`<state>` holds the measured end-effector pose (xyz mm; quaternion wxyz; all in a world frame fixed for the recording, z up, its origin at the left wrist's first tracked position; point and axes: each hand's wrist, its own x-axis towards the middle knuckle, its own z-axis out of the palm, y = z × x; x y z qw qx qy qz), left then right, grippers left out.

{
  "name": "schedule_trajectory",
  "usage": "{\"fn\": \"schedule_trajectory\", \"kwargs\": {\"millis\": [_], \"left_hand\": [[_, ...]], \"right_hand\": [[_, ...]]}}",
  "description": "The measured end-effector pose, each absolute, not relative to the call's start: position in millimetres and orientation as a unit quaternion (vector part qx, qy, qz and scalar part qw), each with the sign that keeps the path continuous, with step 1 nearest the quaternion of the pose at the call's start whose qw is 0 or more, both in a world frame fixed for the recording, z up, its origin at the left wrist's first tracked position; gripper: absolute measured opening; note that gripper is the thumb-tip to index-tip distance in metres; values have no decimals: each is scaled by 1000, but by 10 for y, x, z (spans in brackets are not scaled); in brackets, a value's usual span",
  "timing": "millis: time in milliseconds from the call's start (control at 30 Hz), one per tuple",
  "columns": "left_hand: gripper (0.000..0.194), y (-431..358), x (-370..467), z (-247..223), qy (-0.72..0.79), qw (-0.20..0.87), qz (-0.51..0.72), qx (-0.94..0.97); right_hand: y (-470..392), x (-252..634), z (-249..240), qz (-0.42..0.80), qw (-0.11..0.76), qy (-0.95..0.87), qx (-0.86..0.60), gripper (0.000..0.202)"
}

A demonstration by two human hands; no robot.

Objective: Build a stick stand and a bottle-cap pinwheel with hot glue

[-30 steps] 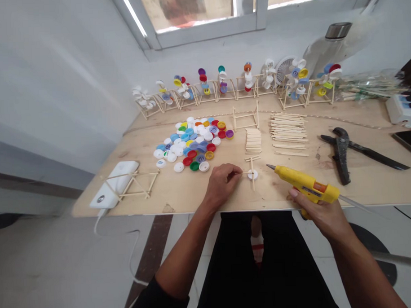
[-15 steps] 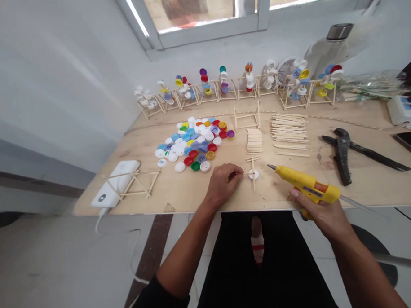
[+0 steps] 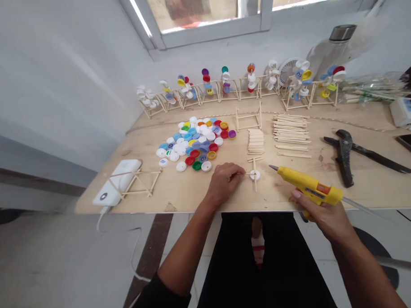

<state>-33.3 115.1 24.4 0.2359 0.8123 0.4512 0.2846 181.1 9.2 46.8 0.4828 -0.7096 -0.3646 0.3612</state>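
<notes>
Between the fingertips of my left hand (image 3: pixel 226 182) is the end of a short wooden stick (image 3: pixel 248 173). Its other end meets a white bottle cap (image 3: pixel 255 175) on the table, where a longer upright-lying stick (image 3: pixel 255 184) crosses over the cap. My right hand (image 3: pixel 325 215) is wrapped round a yellow glue gun (image 3: pixel 306 184). The gun's nozzle points left toward the cap, a short way apart from it. A clear glue stick (image 3: pixel 362 206) sticks out of the gun's back. Just beyond the cap lie a short stack of cut sticks (image 3: pixel 256 141) and a pile of longer sticks (image 3: pixel 291 135).
Many coloured bottle caps (image 3: pixel 195 145) are heaped left of centre. Cutters (image 3: pixel 346 156) lie at the right. A stick frame (image 3: pixel 139 184) leans over a white power bank (image 3: pixel 120 175). Along the wall stands a row of stick frames carrying cap wheels (image 3: pixel 208 84). Another frame (image 3: pixel 249 121) stands mid-table.
The view has shifted slightly, so everything sits a little further right. Both hands keep their hold, and the glue gun stays about where it was relative to the cap.
</notes>
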Motion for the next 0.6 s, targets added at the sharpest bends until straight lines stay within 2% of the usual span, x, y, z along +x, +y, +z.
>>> {"fn": "schedule_trajectory", "kwargs": {"millis": [600], "left_hand": [[18,1215,-366,247,413,237,276,835]], "right_hand": [[84,1786,500,367,478,-365,-710,41]]}}
